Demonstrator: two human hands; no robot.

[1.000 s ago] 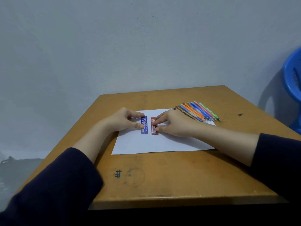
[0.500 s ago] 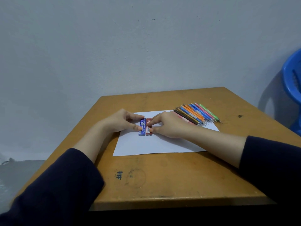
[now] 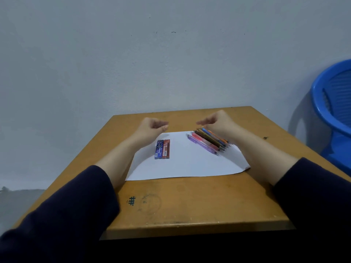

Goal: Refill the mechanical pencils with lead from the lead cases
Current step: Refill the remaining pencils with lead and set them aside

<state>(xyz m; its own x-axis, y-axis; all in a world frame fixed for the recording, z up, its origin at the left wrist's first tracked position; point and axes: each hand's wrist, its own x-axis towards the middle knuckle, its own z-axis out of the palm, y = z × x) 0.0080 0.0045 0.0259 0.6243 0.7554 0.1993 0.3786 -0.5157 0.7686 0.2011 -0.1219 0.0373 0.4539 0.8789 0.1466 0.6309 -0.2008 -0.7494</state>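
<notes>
Left hand [image 3: 152, 126] and right hand [image 3: 218, 122] are hovering, fingers loosely curled and empty. Lead cases [image 3: 162, 149] are lying just short of the left fingertips, mechanical pencils [image 3: 207, 142] beneath the right fingers. The light, slick cases probably want pinching by their long sides.

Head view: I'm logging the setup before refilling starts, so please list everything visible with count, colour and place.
blue lead case: one, blue, paper's left part, touching the red one.
red lead case: one, red, right of the blue case.
mechanical pencils: bundle, count unclear; purple, pink, brown, blue, orange; paper's far right.
paper: one sheet, white, mid-table.
table: one, brown wood.
hash mark: one, dark ink, table's near left.
chair: one, blue plastic, right edge.
wall: pale grey, behind the table.
left hand: bare, loosely curled, empty, beyond the cases.
right hand: bare, relaxed, empty, above the pencils' far ends.
</notes>
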